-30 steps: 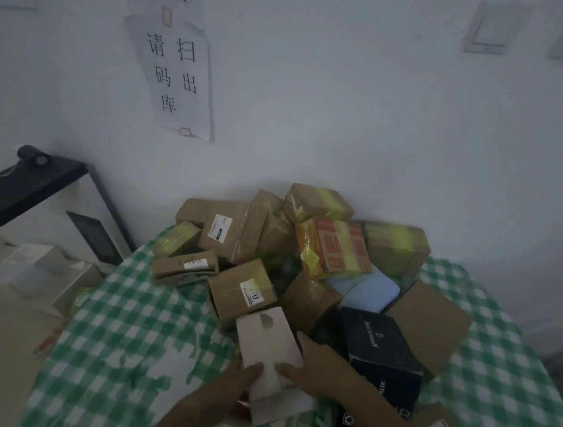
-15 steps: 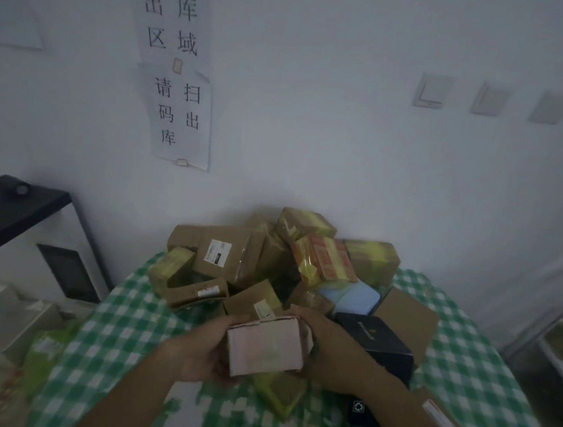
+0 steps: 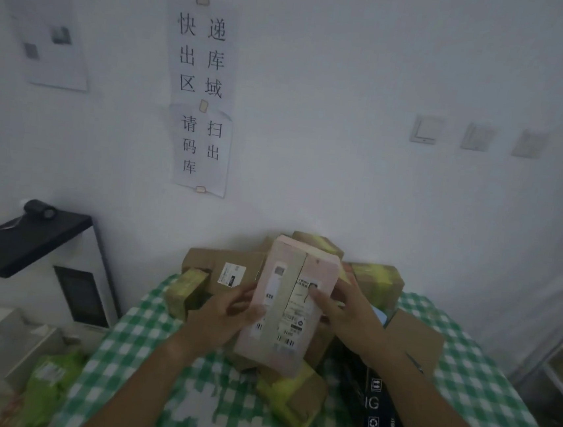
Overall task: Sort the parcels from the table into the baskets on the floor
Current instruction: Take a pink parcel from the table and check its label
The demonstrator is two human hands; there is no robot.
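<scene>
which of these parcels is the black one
The black box lying on the table's near right, under the right forearm. The others are brown cardboard, or pink like the held parcel.

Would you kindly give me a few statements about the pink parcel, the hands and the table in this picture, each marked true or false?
1. Both hands hold the pink parcel above the pile. True: the left hand grips its left edge and the right hand its right.
2. The pink parcel's label side faces the camera. True.
3. The table wears a plain red cloth. False: the cloth is green and white check.
4. The black box sits on top of the pile. False: it lies on the table beside the right forearm.
5. No parcels remain on the table. False: brown boxes are piled behind the hands.
</scene>
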